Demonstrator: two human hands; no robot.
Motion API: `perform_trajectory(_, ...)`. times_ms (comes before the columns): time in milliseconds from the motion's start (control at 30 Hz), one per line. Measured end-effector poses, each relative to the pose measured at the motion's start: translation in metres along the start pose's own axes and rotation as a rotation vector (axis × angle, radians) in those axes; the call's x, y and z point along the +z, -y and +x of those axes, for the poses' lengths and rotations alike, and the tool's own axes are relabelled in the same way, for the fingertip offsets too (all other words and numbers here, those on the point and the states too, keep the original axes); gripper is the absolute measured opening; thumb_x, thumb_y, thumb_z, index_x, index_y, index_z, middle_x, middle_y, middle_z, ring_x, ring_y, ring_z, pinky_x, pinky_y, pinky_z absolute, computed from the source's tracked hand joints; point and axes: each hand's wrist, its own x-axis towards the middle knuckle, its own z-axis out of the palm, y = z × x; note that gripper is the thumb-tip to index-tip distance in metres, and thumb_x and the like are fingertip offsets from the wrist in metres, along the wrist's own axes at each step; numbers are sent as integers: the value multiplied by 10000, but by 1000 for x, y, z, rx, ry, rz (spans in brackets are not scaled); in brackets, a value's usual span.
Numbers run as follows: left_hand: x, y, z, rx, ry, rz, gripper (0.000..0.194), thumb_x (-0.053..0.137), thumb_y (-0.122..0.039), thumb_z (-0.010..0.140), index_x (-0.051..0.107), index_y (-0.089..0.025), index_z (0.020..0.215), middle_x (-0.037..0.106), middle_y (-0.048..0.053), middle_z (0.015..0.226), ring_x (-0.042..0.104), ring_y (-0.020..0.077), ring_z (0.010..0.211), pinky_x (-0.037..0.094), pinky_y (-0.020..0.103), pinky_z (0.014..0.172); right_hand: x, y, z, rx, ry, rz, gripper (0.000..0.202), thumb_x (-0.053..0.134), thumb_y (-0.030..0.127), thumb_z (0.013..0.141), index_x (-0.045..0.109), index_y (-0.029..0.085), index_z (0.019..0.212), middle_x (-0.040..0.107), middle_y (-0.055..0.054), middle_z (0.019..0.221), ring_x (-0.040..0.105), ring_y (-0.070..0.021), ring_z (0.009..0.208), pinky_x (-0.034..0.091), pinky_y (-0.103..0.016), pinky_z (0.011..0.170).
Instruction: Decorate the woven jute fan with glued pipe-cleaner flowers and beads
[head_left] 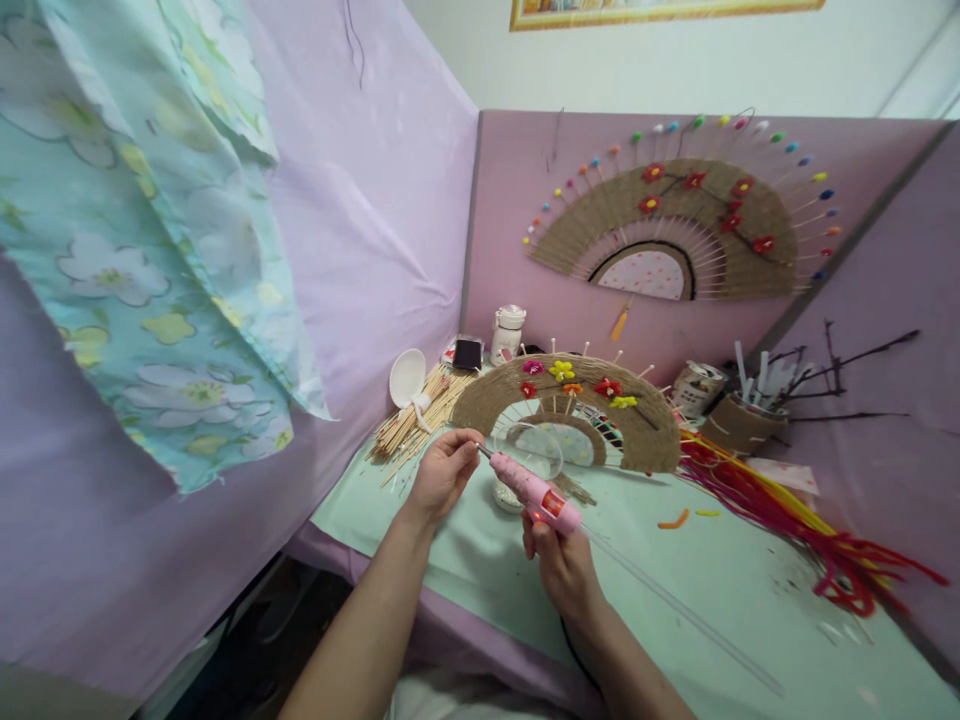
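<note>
My right hand (555,560) is wrapped round a pink glue gun (529,490), and a long clear glue stick (675,600) sticks out of its rear. The gun's metal nozzle points up and left to my left hand (448,468), whose thumb and fingers are pinched at the tip. Whatever small thing that pinch holds is too small to make out. Just behind the gun stands a twine-covered fan (645,420) with coloured flowers and white-tipped sticks. A clear round lid or dish (551,450) shows between the gun and the fan.
Thin wooden sticks (405,425) lie at the left beside a white oval dish (407,377). A white jar (509,333) stands behind. Coloured pipe cleaners (810,530) and a holder of glue sticks (742,422) are at the right. A larger fan (622,210) hangs on the back panel.
</note>
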Motion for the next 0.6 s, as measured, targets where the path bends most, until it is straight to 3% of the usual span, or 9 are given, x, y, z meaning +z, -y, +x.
perform_trajectory(600, -1, 0, 0, 2, 13, 16, 283, 891, -332, 573, 723, -146, 704, 561, 2, 680, 403, 62, 587, 320, 180, 529, 0, 1, 0, -12, -21, -35, 381, 464, 577, 927, 490, 223, 789, 458, 22, 584, 426, -135, 465, 379, -257, 428)
